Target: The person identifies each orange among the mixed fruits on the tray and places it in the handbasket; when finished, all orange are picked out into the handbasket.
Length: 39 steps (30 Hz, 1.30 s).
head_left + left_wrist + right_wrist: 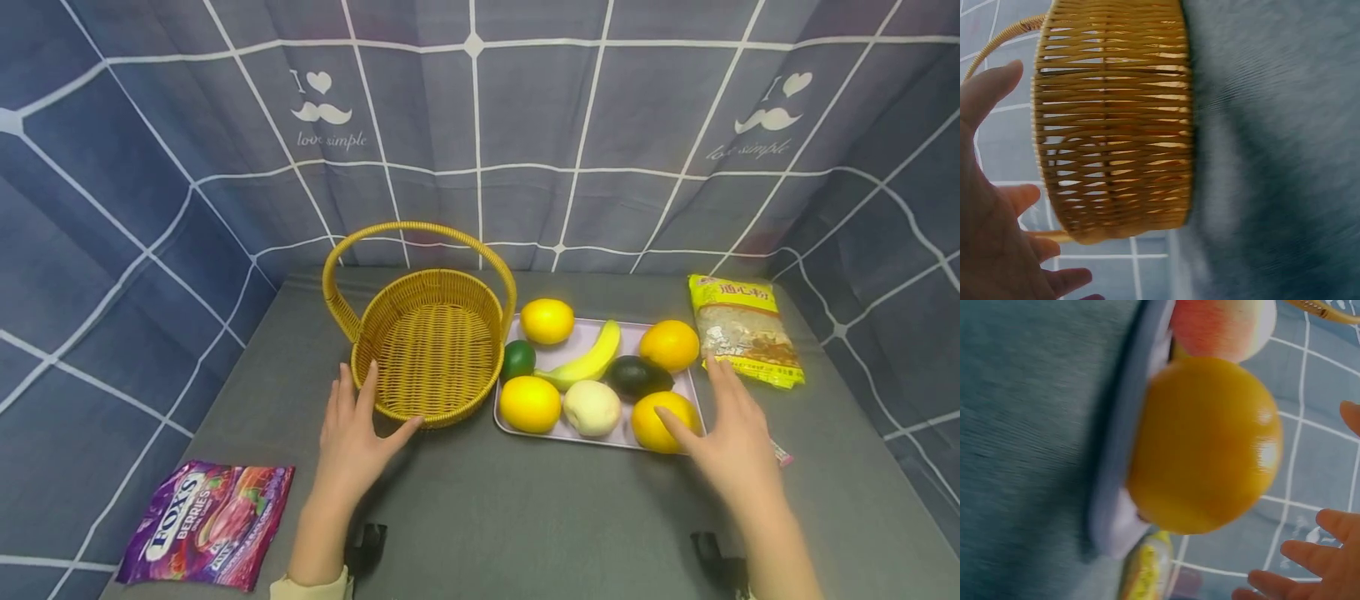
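My left hand (356, 433) is spread at the front left of a woven basket (442, 358) with a tall hoop handle, fingers apart. In the left wrist view its fingers stand beside the basket wall (1113, 125), holding nothing. My right hand (731, 442), also spread, hovers by the front right orange (663, 422) on a pale pink tray (630, 337); its thumb overlaps that orange in the head view. Around it on the tray lie a peach (592, 408), a banana (592, 358), a dark avocado (637, 377), a green fruit (519, 360) and more oranges (530, 404).
A purple candy bag (210, 525) lies at the front left. Behind the tray's right side is a yellow food packet (742, 329). A small pink wrapper (782, 454) shows past my right hand. A checked curtain (525, 125) encloses the grey tabletop (540, 517).
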{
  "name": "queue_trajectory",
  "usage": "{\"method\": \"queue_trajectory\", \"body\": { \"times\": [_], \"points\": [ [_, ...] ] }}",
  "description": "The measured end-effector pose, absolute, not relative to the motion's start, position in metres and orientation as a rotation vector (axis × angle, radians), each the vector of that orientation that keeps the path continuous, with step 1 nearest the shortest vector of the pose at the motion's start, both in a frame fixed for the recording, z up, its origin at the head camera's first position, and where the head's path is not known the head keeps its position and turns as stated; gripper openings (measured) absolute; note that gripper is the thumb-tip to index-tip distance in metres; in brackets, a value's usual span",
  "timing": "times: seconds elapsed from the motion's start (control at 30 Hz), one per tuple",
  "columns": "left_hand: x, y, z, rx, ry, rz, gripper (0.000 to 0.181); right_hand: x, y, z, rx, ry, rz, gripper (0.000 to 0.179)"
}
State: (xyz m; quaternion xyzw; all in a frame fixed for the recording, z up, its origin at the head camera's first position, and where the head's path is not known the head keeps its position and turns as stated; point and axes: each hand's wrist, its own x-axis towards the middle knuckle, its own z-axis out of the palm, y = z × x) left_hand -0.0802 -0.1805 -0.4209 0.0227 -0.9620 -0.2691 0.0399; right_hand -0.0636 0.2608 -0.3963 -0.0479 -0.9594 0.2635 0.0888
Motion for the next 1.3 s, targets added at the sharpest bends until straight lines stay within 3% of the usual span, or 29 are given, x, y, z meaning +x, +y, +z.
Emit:
{"method": "queue_trajectory", "body": {
  "times": [0.37,1.3],
  "points": [
    [-0.082,-0.184,-0.435,0.197,-2.918,-1.224,0.104,-0.058,0.263,-0.419,-0.27,-2.913,0.92,0.095],
    [-0.083,-0.184,-0.442,0.228,-2.747,-1.542,0.102,-0.061,0.258,-0.432,-0.341,-2.918,1.044,0.09]
  ]
}}
